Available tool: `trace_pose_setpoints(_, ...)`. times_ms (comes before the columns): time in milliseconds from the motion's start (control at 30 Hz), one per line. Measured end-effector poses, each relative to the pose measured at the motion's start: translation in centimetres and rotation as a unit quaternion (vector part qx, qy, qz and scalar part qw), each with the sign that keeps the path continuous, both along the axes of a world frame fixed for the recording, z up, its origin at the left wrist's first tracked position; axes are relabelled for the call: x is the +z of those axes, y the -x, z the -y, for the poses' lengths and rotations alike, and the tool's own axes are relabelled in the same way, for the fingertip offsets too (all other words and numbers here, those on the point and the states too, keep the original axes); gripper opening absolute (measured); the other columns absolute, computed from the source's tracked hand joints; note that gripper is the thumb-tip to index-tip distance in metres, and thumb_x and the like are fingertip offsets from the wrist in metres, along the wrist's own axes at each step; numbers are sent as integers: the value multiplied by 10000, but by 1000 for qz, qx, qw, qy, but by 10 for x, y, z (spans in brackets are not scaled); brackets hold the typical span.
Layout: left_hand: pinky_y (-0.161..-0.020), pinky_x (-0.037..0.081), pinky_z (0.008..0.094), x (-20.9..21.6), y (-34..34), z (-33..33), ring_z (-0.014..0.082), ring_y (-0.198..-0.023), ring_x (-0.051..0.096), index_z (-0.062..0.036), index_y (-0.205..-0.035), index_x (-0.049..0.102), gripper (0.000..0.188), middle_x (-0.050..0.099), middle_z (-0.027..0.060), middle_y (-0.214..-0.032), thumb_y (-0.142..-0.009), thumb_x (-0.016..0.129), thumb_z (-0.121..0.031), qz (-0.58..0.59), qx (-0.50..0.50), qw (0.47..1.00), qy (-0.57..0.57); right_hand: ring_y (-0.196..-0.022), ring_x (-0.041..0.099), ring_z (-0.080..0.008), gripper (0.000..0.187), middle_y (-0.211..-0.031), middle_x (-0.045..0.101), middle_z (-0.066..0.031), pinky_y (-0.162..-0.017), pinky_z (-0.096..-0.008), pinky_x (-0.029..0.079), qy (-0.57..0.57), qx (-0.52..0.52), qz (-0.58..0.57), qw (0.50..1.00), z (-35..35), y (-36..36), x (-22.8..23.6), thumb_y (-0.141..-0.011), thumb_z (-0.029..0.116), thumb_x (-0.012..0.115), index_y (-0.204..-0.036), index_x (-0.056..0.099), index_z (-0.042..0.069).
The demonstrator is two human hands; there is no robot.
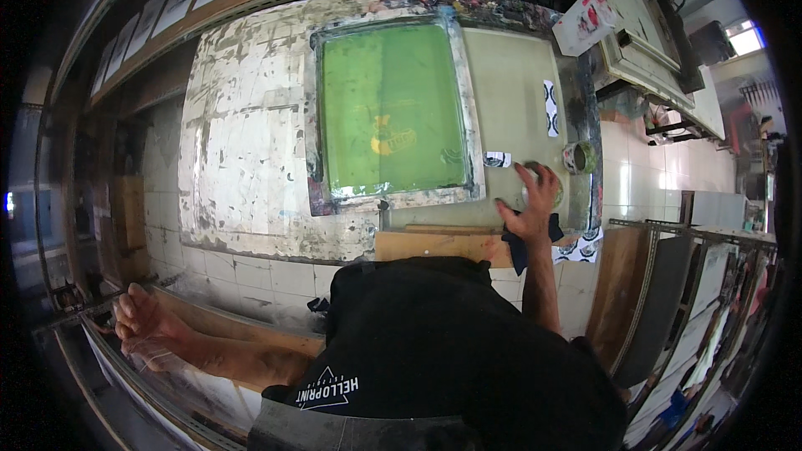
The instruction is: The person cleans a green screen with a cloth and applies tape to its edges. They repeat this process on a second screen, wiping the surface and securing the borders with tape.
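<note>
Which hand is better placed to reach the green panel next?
Probably your right hand: it's over the table, near the green panel. Your left hand is off the table, farther away.

Screen mesh (393, 100) green, motif (386, 140) yellow; shirt (451, 326) black; paper strip (550, 108) white, black-patterned.

Head-worn fisheye, facing down, worktable (242, 134) near

A window (743, 37) glares upper right; dark, curved edges seem soft.
</note>
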State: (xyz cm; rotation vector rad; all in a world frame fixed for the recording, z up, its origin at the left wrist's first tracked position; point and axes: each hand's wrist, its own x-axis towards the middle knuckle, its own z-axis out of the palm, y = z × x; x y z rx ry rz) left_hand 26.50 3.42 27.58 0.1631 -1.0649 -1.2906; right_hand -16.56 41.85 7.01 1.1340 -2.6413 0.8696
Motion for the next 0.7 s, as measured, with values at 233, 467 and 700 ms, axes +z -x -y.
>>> trace_pose_setpoints(233,-920,332,400,3,15,2,217,-902,489,-73,-811,680,261,511,21,-781,-699,833,-251,-23,-46,998,-22,-1384,241,-376,548,-1416,387,-100,-1010,-623,290,-259,194,27,946,67,-2,2,-527,319,865,-977,648,94)
trace_pose_setpoints(467,-943,346,418,-1,7,-6,228,-909,503,-64,-784,682,239,534,32,-757,-736,804,-264,-3,12,999,-31,-1388,239,-392,471,-1418,376,-93,-991,-621,270,-220,231,33,947,70,7,-9,-492,259,876,-855,633,83)
trace_pose_setpoints(700,-986,390,450,-5,-8,6,237,-931,525,-79,-875,694,248,582,37,-835,-824,718,-320,18,-36,999,-3,-1408,210,-383,445,-1432,381,-90,-1018,-646,240,-204,200,65,956,64,8,-16,-528,279,860,-891,663,111)
